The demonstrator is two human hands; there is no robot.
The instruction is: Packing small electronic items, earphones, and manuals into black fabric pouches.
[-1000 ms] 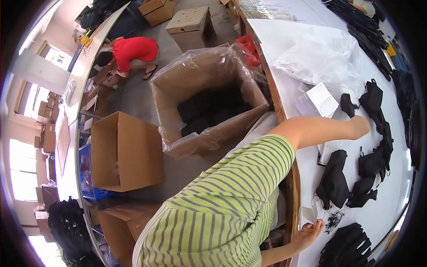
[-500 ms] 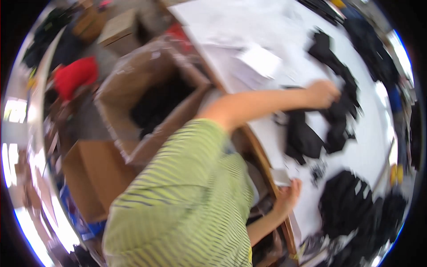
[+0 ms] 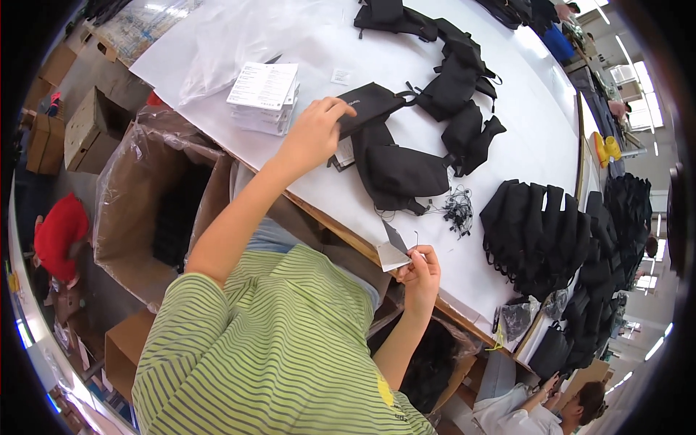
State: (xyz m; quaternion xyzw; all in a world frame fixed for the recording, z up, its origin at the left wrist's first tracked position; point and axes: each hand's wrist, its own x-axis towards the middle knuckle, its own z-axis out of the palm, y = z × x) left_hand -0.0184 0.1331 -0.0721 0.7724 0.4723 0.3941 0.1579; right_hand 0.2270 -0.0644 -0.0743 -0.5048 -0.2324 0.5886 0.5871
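My left hand (image 3: 317,134) grips the near left end of a flat black fabric pouch (image 3: 373,105), fingers curled over its edge. My right hand (image 3: 420,274) is at the table's near edge, pinching a folded card tag (image 3: 392,250), dark on one face and white on the other. A thin dark string sticks up beside those fingertips. Between the hands lies a plump black bag (image 3: 406,170), partly over a small pale tag. Several similar black bags (image 3: 453,80) trail away behind it. A tangle of black tag strings (image 3: 457,212) sits right of the folded tag.
Stacked white printed cards (image 3: 262,90) stand left of the pouch, near clear plastic sheeting (image 3: 246,32). Rows of black bags (image 3: 533,228) occupy the table's right side. A plastic-lined carton (image 3: 119,239) stands on the floor at left. Another person (image 3: 522,417) sits at lower right.
The view has swung and sharpened. My left hand has drawn back from over the scattered bags and now grips the pouch's near end. My right hand still holds the tag, now tilted up.
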